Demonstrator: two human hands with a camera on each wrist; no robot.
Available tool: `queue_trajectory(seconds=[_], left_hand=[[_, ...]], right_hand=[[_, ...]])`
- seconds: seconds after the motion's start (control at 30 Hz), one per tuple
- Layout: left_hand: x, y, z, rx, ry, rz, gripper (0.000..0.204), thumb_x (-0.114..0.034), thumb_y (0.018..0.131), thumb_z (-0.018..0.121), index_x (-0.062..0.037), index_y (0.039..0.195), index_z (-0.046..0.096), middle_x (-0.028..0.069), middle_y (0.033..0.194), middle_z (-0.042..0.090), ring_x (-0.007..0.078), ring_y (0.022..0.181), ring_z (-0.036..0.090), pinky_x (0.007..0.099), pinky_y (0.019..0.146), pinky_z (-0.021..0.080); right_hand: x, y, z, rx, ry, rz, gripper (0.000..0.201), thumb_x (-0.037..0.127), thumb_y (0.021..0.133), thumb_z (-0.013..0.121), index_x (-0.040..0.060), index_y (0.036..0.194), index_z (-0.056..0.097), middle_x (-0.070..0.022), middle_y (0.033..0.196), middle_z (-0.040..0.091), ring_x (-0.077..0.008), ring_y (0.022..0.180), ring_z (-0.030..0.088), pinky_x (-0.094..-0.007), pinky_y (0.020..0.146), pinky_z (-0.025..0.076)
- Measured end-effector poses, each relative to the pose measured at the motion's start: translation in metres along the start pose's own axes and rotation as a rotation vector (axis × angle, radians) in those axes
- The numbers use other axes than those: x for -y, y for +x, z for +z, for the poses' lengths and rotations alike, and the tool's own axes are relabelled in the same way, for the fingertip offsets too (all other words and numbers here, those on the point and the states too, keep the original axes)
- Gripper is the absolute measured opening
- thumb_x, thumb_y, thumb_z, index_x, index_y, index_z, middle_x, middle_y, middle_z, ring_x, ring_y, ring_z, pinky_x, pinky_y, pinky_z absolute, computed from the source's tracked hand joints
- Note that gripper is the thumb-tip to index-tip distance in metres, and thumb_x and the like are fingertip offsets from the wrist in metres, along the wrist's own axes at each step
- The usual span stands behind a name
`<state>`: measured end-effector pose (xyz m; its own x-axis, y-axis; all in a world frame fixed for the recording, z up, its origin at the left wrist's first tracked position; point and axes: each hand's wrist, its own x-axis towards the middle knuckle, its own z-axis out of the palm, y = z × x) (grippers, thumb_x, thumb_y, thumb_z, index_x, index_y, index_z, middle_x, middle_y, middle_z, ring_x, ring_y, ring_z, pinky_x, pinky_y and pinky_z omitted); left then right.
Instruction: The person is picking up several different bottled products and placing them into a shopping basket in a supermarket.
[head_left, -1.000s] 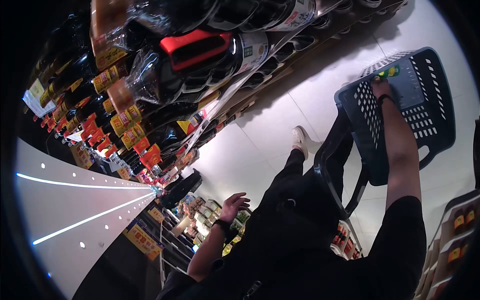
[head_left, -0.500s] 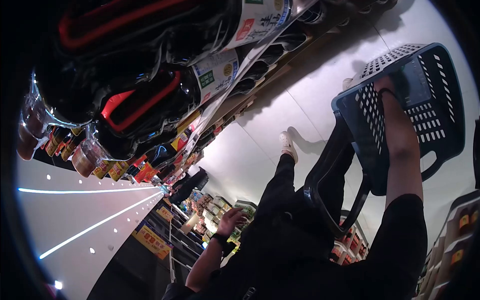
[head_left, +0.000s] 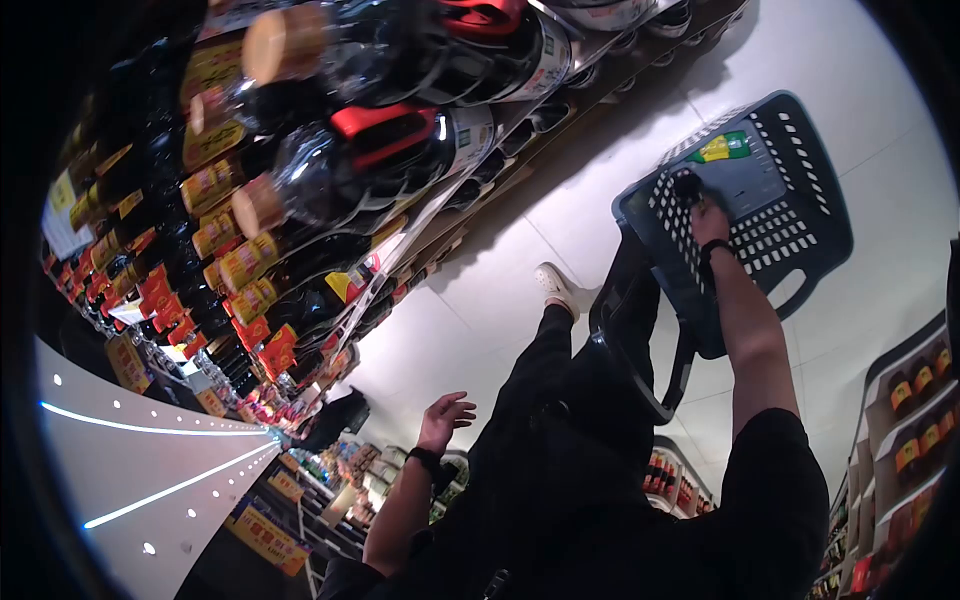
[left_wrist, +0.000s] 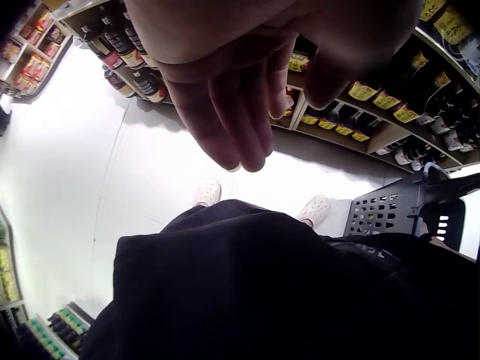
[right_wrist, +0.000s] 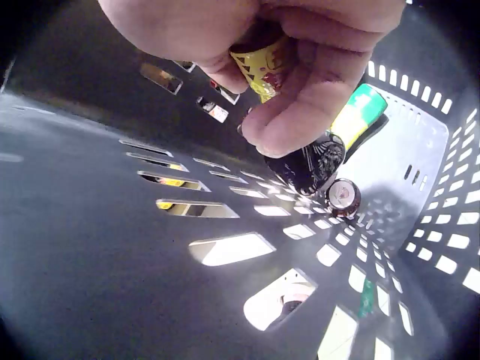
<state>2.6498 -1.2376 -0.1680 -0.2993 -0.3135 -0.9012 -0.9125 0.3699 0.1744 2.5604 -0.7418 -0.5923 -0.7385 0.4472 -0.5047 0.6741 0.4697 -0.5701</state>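
Note:
My right hand is inside the dark basket. In the right wrist view its fingers are curled round the neck of a dark bottle with a yellow neck label. Beyond that bottle, a green and yellow package lies on the basket's bottom, beside a round dark cap. The head view shows the same green and yellow package past my hand. My left hand hangs beside my body with relaxed fingers, holding nothing; the left wrist view shows those fingers over the floor.
Shelves of dark bottles with red handles run close along the upper left. Another shelf unit stands at the lower right. A light shoe is on the pale floor. Someone in dark clothes is down the aisle.
The basket has shifted left in the head view. My right hand, earlier by the green and yellow package and then deeper behind the basket's side, now shows with a dark bottle. My left hand stays relaxed.

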Motion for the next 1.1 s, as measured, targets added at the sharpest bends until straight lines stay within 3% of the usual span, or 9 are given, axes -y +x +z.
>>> queue_trajectory(seconds=[0.17, 0.2, 0.4, 0.43, 0.5, 0.57, 0.7, 0.9, 1.1], left_hand=[[0.008, 0.003, -0.013, 0.035, -0.038, 0.1, 0.037, -0.016, 0.093, 0.054, 0.0018, 0.126, 0.053, 0.0139, 0.101, 0.069, 0.0214, 0.088, 0.067, 0.0327, 0.08, 0.054], [0.011, 0.006, -0.018, 0.041, -0.046, 0.134, 0.037, -0.016, 0.094, 0.053, 0.0018, 0.126, 0.053, 0.0137, 0.101, 0.069, 0.021, 0.087, 0.067, 0.0323, 0.079, 0.053], [0.02, 0.035, -0.034, 0.18, -0.107, 0.388, 0.032, -0.009, 0.092, 0.053, -0.0004, 0.123, 0.056, 0.0103, 0.101, 0.069, 0.0169, 0.083, 0.066, 0.029, 0.074, 0.053], [0.018, 0.041, -0.035, 0.212, -0.096, 0.443, 0.032, -0.009, 0.092, 0.053, -0.0006, 0.122, 0.057, 0.009, 0.1, 0.069, 0.0161, 0.082, 0.066, 0.0288, 0.074, 0.052], [0.009, 0.052, -0.035, 0.289, -0.08, 0.562, 0.031, -0.009, 0.092, 0.054, -0.0006, 0.122, 0.057, 0.0079, 0.098, 0.068, 0.0147, 0.083, 0.064, 0.0283, 0.076, 0.051], [-0.006, 0.063, -0.035, 0.39, -0.105, 0.684, 0.031, -0.005, 0.091, 0.055, -0.0004, 0.121, 0.058, 0.0071, 0.098, 0.068, 0.0137, 0.085, 0.063, 0.0277, 0.078, 0.051], [-0.028, 0.043, -0.033, 0.538, -0.186, 0.875, 0.033, -0.004, 0.09, 0.059, -0.001, 0.123, 0.057, 0.0069, 0.102, 0.066, 0.0126, 0.088, 0.062, 0.027, 0.08, 0.05], [-0.058, 0.02, -0.04, 0.861, -0.41, 1.05, 0.048, -0.022, 0.096, 0.055, -0.0054, 0.139, 0.041, 0.0128, 0.124, 0.057, 0.0207, 0.106, 0.06, 0.0344, 0.086, 0.053], [-0.045, -0.015, -0.084, 1.217, -0.72, 0.856, 0.057, -0.047, 0.099, 0.038, -0.0125, 0.144, 0.034, 0.0097, 0.138, 0.048, 0.0276, 0.119, 0.055, 0.0468, 0.088, 0.054]], right_hand=[[0.03, -0.068, -0.047, -0.084, -0.034, -0.027, 0.04, 0.03, 0.085, 0.056, 0.0065, 0.116, 0.062, -0.0237, 0.092, 0.067, -0.0412, 0.089, 0.064, -0.0474, 0.08, 0.051], [0.073, -0.091, -0.086, 0.14, 0.154, 0.244, 0.044, 0.03, 0.084, 0.056, 0.004, 0.118, 0.061, -0.0246, 0.093, 0.067, -0.0394, 0.091, 0.065, -0.0451, 0.082, 0.051], [0.135, -0.206, -0.162, -0.035, 0.082, 0.082, 0.043, 0.03, 0.082, 0.061, 0.0005, 0.114, 0.064, -0.0243, 0.094, 0.068, -0.037, 0.093, 0.066, -0.0407, 0.083, 0.051], [0.143, -0.225, -0.168, -0.159, 0.073, -0.051, 0.04, 0.027, 0.083, 0.063, 0.0001, 0.113, 0.065, -0.0184, 0.081, 0.069, -0.0297, 0.071, 0.069, -0.0375, 0.067, 0.053], [0.181, -0.277, -0.198, -0.095, 0.392, 0.062, 0.036, 0.021, 0.084, 0.063, -0.0015, 0.113, 0.064, -0.0087, 0.065, 0.063, -0.0176, 0.048, 0.059, -0.0317, 0.047, 0.048], [0.204, -0.319, -0.215, -0.143, 0.514, -0.026, 0.033, 0.017, 0.086, 0.061, -0.0025, 0.112, 0.064, -0.002, 0.06, 0.054, -0.008, 0.04, 0.047, -0.0253, 0.037, 0.039], [0.278, -0.419, -0.255, -0.135, 0.559, -0.149, 0.028, 0.012, 0.087, 0.057, -0.0022, 0.11, 0.065, -0.0021, 0.061, 0.053, -0.0071, 0.042, 0.047, -0.0221, 0.035, 0.04], [0.372, -0.514, -0.269, 0.001, 0.559, -0.343, 0.025, 0.007, 0.087, 0.059, -0.0024, 0.109, 0.066, -0.0019, 0.062, 0.054, -0.0056, 0.041, 0.046, -0.0208, 0.035, 0.043], [0.429, -0.551, -0.214, 0.256, 0.549, -0.433, 0.027, 0.008, 0.088, 0.054, -0.0054, 0.109, 0.064, -0.0069, 0.06, 0.055, -0.0076, 0.036, 0.045, -0.0244, 0.037, 0.05]])
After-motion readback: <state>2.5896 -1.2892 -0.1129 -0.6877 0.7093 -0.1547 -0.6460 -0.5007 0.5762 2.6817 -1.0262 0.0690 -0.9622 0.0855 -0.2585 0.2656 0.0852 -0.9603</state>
